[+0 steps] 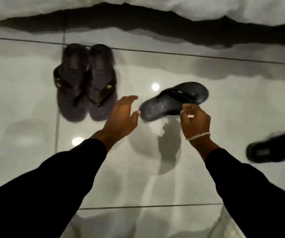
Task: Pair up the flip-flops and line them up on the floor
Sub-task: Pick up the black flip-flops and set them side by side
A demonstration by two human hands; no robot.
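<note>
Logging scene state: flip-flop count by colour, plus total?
Brown flip-flops: 2, side by side on the floor
Black flip-flops: 2, one in the right hand grip, one lying at the right edge
Total: 4

we see a glossy pale tiled floor (155, 169) with dark grout lines, bright with round light glare. white bedding (207, 7) hangs along the top edge, and a dark gap (138, 19) lies under it.
</note>
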